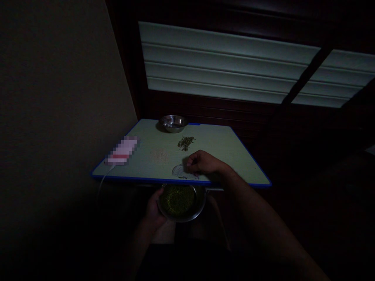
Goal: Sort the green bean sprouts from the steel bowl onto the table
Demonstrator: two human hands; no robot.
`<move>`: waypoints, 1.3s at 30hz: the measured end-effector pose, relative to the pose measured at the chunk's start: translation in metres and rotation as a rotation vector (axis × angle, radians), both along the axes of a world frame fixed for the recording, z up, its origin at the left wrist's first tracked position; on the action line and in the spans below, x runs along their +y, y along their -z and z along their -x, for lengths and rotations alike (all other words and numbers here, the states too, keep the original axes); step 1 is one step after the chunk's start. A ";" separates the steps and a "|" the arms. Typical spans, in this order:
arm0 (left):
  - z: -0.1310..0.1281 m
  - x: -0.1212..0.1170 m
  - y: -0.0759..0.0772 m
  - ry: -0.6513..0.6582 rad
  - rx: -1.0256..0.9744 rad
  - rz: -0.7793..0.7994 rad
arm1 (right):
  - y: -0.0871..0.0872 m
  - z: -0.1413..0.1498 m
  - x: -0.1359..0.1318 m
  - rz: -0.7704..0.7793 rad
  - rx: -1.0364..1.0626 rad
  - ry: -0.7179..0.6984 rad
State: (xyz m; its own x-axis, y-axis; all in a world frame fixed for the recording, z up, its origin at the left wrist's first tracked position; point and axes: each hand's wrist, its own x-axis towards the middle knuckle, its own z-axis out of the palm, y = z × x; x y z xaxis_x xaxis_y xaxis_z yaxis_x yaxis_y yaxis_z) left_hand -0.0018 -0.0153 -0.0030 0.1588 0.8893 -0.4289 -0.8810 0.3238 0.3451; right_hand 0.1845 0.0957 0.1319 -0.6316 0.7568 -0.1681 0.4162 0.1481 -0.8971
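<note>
My left hand (154,210) grips the left rim of a metal bowl (199,208), tilted below the table's front edge. Small green grains, which look like mung beans (177,200), cover much of its inside. Over the tabletop, my right hand (203,162) is closed in a pinch; whatever its fingertips hold is too small to see. Just beneath them lies a greyish half-round patch (179,170) with a few dark grains along its front. Beyond the hand is a loose heap of brownish-green grains (186,143). A faint scatter of pale grains (159,155) lies to its left.
The light green table (216,136) has a blue rim. An empty-looking steel bowl (173,124) stands at its back edge. A blurred-out phone (123,151) lies at the left, with a white cable (102,180) hanging over the edge. A wall and dark wooden panels close in behind.
</note>
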 end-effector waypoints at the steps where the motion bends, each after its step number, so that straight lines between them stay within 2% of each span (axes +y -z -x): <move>1: 0.000 0.000 -0.001 -0.001 0.004 -0.004 | 0.000 0.000 0.000 0.008 0.001 -0.010; 7: -0.002 -0.001 -0.005 -0.019 0.045 0.025 | -0.002 -0.002 0.000 0.045 0.006 -0.066; 16: 0.001 0.000 0.001 -0.012 0.016 -0.003 | -0.004 -0.003 -0.005 0.070 0.021 -0.059; 26: -0.001 0.000 -0.001 0.013 0.026 -0.003 | -0.001 -0.004 -0.003 0.092 0.064 -0.086; 28: 0.000 0.000 0.001 0.004 0.020 0.002 | 0.000 -0.006 0.004 0.088 0.117 -0.012; 32: 0.002 0.000 0.005 0.000 -0.011 0.003 | 0.005 -0.018 0.028 -0.025 0.202 0.333; 36: 0.003 -0.001 0.005 0.007 -0.009 0.004 | 0.010 -0.036 0.049 -0.102 0.123 0.639; 39: 0.002 -0.001 0.003 0.007 0.002 0.015 | 0.011 -0.044 0.056 -0.125 0.003 0.742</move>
State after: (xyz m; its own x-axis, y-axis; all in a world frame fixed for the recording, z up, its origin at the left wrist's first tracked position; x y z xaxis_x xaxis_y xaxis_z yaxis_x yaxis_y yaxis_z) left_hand -0.0039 -0.0163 -0.0065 0.1645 0.8817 -0.4421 -0.8778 0.3354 0.3421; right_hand 0.2286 0.1514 0.1205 0.0518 0.9973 -0.0522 0.4440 -0.0699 -0.8933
